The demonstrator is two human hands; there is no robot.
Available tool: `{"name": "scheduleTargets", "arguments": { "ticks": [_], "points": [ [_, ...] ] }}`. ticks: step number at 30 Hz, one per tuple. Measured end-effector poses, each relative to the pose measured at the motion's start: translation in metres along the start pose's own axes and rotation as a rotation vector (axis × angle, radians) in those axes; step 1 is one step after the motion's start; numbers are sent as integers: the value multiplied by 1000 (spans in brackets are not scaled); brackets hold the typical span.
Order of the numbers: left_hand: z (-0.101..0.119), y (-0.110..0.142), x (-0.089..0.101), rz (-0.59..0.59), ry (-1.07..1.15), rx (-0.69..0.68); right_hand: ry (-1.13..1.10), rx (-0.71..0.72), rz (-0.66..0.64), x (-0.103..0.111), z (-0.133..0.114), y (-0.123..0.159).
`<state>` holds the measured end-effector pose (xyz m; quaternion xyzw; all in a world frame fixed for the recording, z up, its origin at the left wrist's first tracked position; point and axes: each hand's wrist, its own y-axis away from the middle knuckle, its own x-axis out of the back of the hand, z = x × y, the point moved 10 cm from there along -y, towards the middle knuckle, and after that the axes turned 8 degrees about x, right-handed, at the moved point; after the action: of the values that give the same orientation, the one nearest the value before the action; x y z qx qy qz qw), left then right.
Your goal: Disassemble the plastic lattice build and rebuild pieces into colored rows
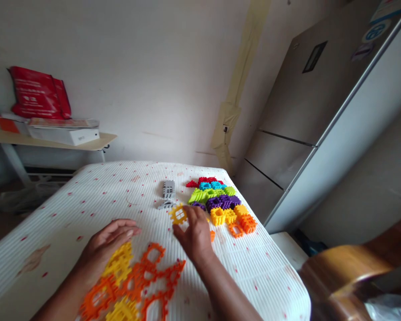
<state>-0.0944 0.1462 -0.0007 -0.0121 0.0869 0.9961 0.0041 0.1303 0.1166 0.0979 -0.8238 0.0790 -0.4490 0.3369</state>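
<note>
My right hand reaches over the middle of the table, thumb and fingers around the edge of a yellow window-shaped building piece. My left hand has its fingers stretched out above flat yellow lattice pieces, which it partly covers. Close to my body lie loose orange frame pieces and another yellow piece. Beyond my right hand, interlocking pieces stand grouped by colour: orange, yellow, purple, green, blue and red. Grey pieces are farther back.
A white ribbed cloth with red spots covers the table. Behind it is a wall with a taped socket. A fridge stands right, a wooden chair lower right. A side table holds boxes and a red bag.
</note>
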Motion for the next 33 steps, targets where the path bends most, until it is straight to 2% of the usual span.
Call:
{"name": "scheduleTargets", "arguments": {
  "ticks": [2,4,7,10,14,17,26,33],
  "points": [
    [-1,-1,10,53,36,3,75,-88,65,29,39,2],
    [-2,-1,14,77,64,5,211,-228,74,54,83,9],
    [-3,0,14,86,57,24,423,-406,-36,76,137,22],
    [-4,0,14,100,13,40,559,-484,-170,83,165,30],
    [-5,0,17,121,-15,40,587,-509,-294,71,178,33],
    [-3,1,14,119,-36,39,592,-530,-328,62,183,34],
    [1,4,11,131,-82,51,600,-530,-351,55,186,35],
    [7,8,10,145,-101,61,642,-526,-270,70,180,42]
  ]
}}
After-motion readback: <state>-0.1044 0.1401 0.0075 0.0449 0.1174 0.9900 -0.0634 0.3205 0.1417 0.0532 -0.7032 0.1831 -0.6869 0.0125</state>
